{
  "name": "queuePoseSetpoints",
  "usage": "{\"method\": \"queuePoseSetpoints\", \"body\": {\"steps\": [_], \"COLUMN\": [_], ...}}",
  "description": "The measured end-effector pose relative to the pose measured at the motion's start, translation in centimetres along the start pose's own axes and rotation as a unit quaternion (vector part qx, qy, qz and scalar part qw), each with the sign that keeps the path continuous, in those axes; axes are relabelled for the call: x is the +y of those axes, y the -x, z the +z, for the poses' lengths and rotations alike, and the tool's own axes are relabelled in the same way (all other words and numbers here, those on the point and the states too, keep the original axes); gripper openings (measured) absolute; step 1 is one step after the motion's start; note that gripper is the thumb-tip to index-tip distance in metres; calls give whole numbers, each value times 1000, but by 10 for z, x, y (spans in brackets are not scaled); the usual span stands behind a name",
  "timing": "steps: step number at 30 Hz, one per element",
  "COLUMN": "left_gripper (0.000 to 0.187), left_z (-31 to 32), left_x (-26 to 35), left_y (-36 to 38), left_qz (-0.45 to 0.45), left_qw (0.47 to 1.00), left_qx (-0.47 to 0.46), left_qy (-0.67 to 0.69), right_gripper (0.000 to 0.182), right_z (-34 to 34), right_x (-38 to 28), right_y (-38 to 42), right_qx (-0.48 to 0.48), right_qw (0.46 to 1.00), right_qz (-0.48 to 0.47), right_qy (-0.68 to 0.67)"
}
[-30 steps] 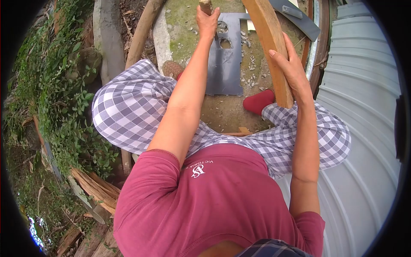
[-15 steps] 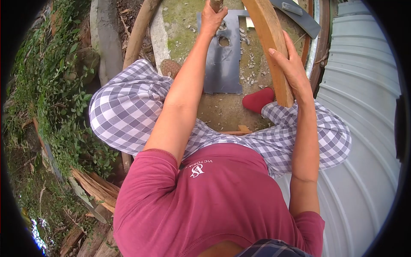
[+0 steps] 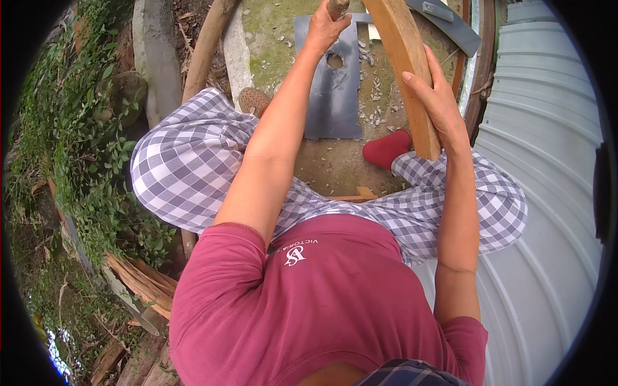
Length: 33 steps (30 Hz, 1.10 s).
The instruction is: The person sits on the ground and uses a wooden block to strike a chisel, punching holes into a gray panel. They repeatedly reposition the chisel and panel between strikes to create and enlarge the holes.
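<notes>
My left hand is closed around a short, round wooden handle at the top of the view; the far end of the handle's tool is cut off by the frame edge. My right hand rests along a thick, curved wooden plank, its fingers on the outer side and its thumb on the face. The plank's lower end stands near my right knee, and its upper end leaves the frame. Below my left hand lies a dark grey sheet with a ragged hole in it.
Pale chips are scattered on the mossy ground beside the sheet. My red shoe is close to the plank's lower end. Corrugated metal sheeting runs along the right; leafy plants and a rounded log are at the left.
My left hand has shifted slightly right with the wooden handle, showing more of the handle's end. My right hand and the plank look nearly unchanged.
</notes>
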State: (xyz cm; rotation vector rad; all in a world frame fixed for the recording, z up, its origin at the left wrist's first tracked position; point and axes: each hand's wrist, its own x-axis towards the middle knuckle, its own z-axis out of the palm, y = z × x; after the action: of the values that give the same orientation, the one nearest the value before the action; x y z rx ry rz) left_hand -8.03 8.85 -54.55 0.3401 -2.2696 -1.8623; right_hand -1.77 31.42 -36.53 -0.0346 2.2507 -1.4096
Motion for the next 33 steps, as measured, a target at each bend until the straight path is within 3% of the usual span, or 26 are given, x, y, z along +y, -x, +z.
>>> {"method": "queuePoseSetpoints", "body": {"steps": [1, 6, 11, 13, 17, 19, 21, 23, 25, 26, 28, 29, 31, 33], "left_gripper": [30, 36, 41, 44, 47, 49, 49, 35, 36, 35, 35, 42, 50, 51], "left_z": [3, 7, 3, 0, 0, 6, 4, 3, -2, -2, -2, 0, 3, 6], "left_x": [-4, -3, 3, 3, -2, -15, -19, -29, -18, -16, -16, -18, -23, -38], "left_y": [1, 3, 7, 7, 7, 5, 12, -3, -2, -2, 0, 0, -5, -2], "left_qz": [75, 61, 41, 46, -32, 52, 13, 48, 35, 32, 28, 8, -5, 18], "left_qw": [997, 995, 994, 994, 992, 997, 997, 993, 992, 994, 995, 996, 994, 996], "left_qx": [14, -55, -78, -81, -119, -58, -76, -88, -94, -88, -81, -90, -107, -93], "left_qy": [-5, -54, -66, -63, -37, -21, 6, 64, 78, 63, 46, 17, -15, 1], "right_gripper": [85, 83, 77, 77, 77, 75, 74, 77, 77, 77, 78, 79, 81, 83], "right_z": [0, -5, -7, 7, 41, 37, 23, 5, 4, 9, 28, 40, 48, 32], "right_x": [2, -24, -71, -70, -3, 0, -42, -84, -95, -91, -62, -22, 11, -23], "right_y": [-1, 2, 5, 3, -12, -24, -16, -14, -29, -31, -30, -41, -44, -48], "right_qx": [1, 30, 126, 139, -1, 22, 40, 22, 155, 156, 71, 41, 9, -29], "right_qw": [1000, 996, 976, 974, 979, 976, 987, 992, 944, 944, 983, 982, 971, 984], "right_qz": [-3, -52, -177, -179, -38, -94, -127, -118, -291, -290, -166, -123, -124, -98], "right_qy": [3, 71, -15, -8, 202, 194, 95, 31, 18, 19, 17, 136, 202, 144]}}
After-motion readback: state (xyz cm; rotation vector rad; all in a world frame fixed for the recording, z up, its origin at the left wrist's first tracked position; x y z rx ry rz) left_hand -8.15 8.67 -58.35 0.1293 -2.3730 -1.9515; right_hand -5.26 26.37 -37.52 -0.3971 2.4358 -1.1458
